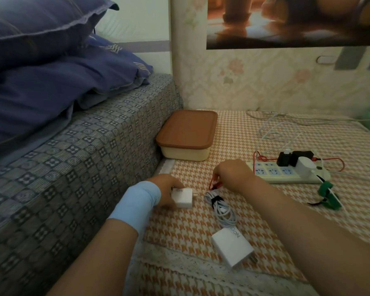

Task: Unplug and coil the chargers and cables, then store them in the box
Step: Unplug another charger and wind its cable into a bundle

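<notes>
1. While both hands work low over the orange-and-white houndstooth-covered surface (265,135), the left hand (163,189) grips a small white square charger (183,197).
2. The right hand (233,176) pinches a thin red cable (211,183) at its fingertips.
3. A coiled white cable bound by a black strap (221,207) lies just beside both hands; a larger white plug-in charger (233,249) lies nearer the viewer.
4. The cream plastic box with a brown lid (188,133) stands closed against the patterned bed (83,157).
5. A white power strip (286,175) carries plugs.
</notes>
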The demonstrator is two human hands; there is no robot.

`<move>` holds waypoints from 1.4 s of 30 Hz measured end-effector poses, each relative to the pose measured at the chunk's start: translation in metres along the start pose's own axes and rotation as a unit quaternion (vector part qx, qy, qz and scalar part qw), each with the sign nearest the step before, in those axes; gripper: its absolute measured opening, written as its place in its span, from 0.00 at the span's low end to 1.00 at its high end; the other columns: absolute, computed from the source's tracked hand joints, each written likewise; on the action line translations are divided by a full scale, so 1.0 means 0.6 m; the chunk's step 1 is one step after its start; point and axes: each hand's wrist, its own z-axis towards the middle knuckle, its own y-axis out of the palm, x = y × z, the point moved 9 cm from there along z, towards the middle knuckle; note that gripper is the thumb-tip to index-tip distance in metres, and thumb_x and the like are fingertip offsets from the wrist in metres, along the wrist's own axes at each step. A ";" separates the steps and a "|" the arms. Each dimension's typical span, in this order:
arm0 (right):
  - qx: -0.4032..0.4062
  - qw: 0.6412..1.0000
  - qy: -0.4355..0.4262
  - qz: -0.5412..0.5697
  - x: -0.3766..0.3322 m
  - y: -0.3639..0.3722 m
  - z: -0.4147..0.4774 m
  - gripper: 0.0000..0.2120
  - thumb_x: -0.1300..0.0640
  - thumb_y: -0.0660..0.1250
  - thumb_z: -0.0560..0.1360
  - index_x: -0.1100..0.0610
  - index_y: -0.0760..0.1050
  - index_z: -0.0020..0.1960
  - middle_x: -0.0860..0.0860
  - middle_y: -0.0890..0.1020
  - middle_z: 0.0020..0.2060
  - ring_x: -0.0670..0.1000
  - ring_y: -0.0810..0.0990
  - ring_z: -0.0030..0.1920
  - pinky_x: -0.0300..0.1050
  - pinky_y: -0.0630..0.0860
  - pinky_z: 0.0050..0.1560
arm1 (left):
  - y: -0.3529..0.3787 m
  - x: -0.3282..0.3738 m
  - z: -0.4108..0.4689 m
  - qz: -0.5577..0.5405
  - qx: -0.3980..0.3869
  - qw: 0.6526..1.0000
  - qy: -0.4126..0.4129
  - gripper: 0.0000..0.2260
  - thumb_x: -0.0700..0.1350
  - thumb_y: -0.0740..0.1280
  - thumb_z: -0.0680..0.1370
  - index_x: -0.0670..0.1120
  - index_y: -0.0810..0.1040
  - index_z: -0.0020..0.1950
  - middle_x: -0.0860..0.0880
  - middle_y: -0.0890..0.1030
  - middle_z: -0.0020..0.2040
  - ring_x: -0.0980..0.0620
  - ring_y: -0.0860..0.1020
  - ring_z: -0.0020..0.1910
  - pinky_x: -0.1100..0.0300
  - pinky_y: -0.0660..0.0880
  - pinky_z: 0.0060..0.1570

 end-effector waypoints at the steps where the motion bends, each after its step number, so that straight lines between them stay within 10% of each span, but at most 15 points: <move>1: -0.004 1.000 0.015 -0.018 0.010 0.003 0.001 0.11 0.61 0.65 0.78 0.50 0.81 0.56 0.50 0.82 0.50 0.54 0.81 0.50 0.47 0.74 0.50 | -0.009 -0.001 0.012 0.004 0.019 1.000 -0.005 0.32 0.50 0.75 0.72 0.54 0.67 0.75 0.49 0.69 0.73 0.45 0.71 0.69 0.51 0.70 0.67; 10: -0.038 0.986 0.148 0.074 0.079 0.026 0.022 0.10 0.68 0.65 0.78 0.61 0.77 0.58 0.58 0.79 0.56 0.57 0.79 0.53 0.47 0.75 0.51 | -0.063 -0.002 0.114 0.091 0.146 0.985 -0.027 0.23 0.48 0.62 0.80 0.59 0.65 0.75 0.49 0.67 0.74 0.43 0.65 0.70 0.49 0.61 0.71; 18: 0.062 0.980 0.096 0.164 0.045 -0.033 -0.017 0.21 0.67 0.66 0.77 0.59 0.70 0.69 0.59 0.71 0.62 0.60 0.77 0.54 0.51 0.76 0.50 | -0.084 0.052 0.053 0.050 0.269 0.961 0.034 0.19 0.43 0.65 0.77 0.57 0.75 0.66 0.50 0.70 0.67 0.46 0.65 0.66 0.50 0.63 0.67; 23: -0.048 0.978 0.104 0.175 0.011 -0.044 -0.097 0.07 0.58 0.63 0.79 0.60 0.77 0.52 0.57 0.79 0.45 0.57 0.79 0.42 0.49 0.76 0.40 | -0.024 0.135 -0.024 -0.139 0.131 0.970 0.152 0.26 0.32 0.61 0.75 0.55 0.74 0.68 0.51 0.70 0.72 0.48 0.68 0.71 0.58 0.68 0.66; 26: -0.179 0.949 0.112 0.233 -0.026 -0.031 -0.158 0.18 0.45 0.60 0.80 0.60 0.76 0.54 0.56 0.78 0.42 0.55 0.79 0.36 0.45 0.76 0.33 | 0.010 0.162 -0.045 -0.118 0.083 0.975 0.172 0.25 0.37 0.61 0.79 0.52 0.67 0.75 0.49 0.68 0.74 0.47 0.67 0.71 0.62 0.65 0.66; 31: -0.311 0.916 0.109 0.228 -0.076 0.014 -0.229 0.60 0.30 0.75 0.65 0.50 0.43 0.82 0.55 0.63 0.77 0.59 0.75 0.65 0.55 0.77 0.60 | 0.016 0.143 -0.038 -0.037 0.111 0.983 0.143 0.20 0.48 0.68 0.78 0.58 0.73 0.69 0.50 0.71 0.63 0.47 0.69 0.64 0.50 0.68 0.65; 35: -0.270 0.942 0.074 0.187 -0.085 0.017 -0.226 0.61 0.43 0.81 0.67 0.48 0.40 0.82 0.54 0.65 0.76 0.60 0.77 0.64 0.52 0.80 0.52 | 0.002 0.126 -0.038 0.007 0.130 0.985 0.115 0.15 0.52 0.69 0.77 0.58 0.76 0.63 0.49 0.74 0.59 0.47 0.70 0.61 0.49 0.71 0.61; 42: -0.059 0.975 -0.021 0.214 -0.099 -0.010 -0.156 0.46 0.54 0.74 0.74 0.51 0.50 0.82 0.55 0.67 0.76 0.58 0.70 0.71 0.53 0.72 0.68 | -0.005 0.054 -0.042 -0.052 0.169 0.982 0.069 0.23 0.45 0.66 0.76 0.59 0.69 0.70 0.52 0.67 0.71 0.46 0.66 0.70 0.51 0.68 0.67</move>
